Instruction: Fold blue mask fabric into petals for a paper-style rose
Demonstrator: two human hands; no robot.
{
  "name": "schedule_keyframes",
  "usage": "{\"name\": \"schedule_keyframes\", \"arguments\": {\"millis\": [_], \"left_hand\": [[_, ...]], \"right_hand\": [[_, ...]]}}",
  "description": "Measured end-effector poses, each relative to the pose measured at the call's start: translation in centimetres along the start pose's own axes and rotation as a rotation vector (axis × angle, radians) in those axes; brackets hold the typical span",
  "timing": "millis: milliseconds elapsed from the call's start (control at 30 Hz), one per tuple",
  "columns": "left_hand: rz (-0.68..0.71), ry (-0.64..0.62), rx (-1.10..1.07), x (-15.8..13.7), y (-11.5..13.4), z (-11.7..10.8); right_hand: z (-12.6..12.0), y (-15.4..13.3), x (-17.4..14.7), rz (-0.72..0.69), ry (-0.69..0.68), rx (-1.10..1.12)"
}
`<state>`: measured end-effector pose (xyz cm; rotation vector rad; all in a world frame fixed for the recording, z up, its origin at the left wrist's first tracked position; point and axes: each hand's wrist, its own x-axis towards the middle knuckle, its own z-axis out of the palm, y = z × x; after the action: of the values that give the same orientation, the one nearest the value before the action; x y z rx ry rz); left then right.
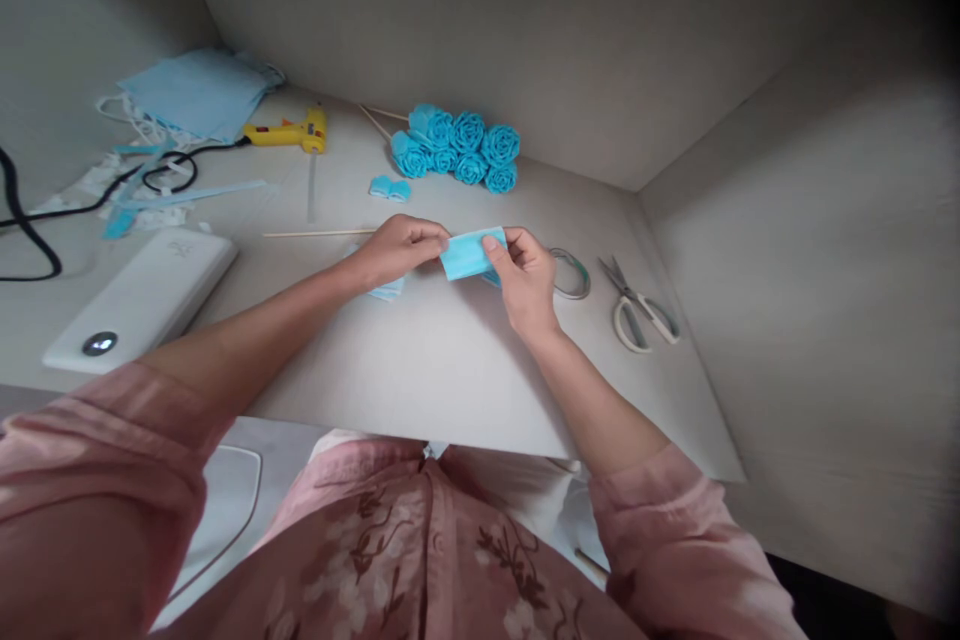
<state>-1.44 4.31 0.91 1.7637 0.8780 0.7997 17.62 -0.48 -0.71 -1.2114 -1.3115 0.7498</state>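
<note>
One blue piece [466, 257], held at both ends above the table [450, 360].
Left hand [405, 247]: nearly closed, thumb and fingers pinching the upper left corner; right hand [531, 278]: fingers curled behind, thumb pressed on the front near the right end; scissors [634, 298] lie at right, blades parted; blue flowers [459, 148] and a yellow glue gun [289, 133] lie toward the back; grey walls [487, 10] stand behind and at both sides.
</note>
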Motion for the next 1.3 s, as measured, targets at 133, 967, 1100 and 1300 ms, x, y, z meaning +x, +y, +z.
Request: {"name": "schedule_keyframes", "arguments": {"millis": [133, 967, 1100, 1300], "left_hand": [[0.047, 0.029, -0.007, -0.1, 0.5, 0.4], [-0.055, 0.196, -0.453, 0.2, -0.1, 0.7], [-0.032, 0.149, -0.552, 0.4, -0.2, 1.2], [-0.018, 0.147, -0.465, 0.3, -0.3, 1.4]], "right_hand": [[0.1, -0.4, -0.3, -0.054, -0.084, -0.063], [0.1, 0.4, 0.2, -0.070, -0.081, -0.112], [0.2, 0.3, 0.1, -0.069, -0.079, -0.143], [0.3, 0.4, -0.1, -0.042, -0.101, -0.158]]}}
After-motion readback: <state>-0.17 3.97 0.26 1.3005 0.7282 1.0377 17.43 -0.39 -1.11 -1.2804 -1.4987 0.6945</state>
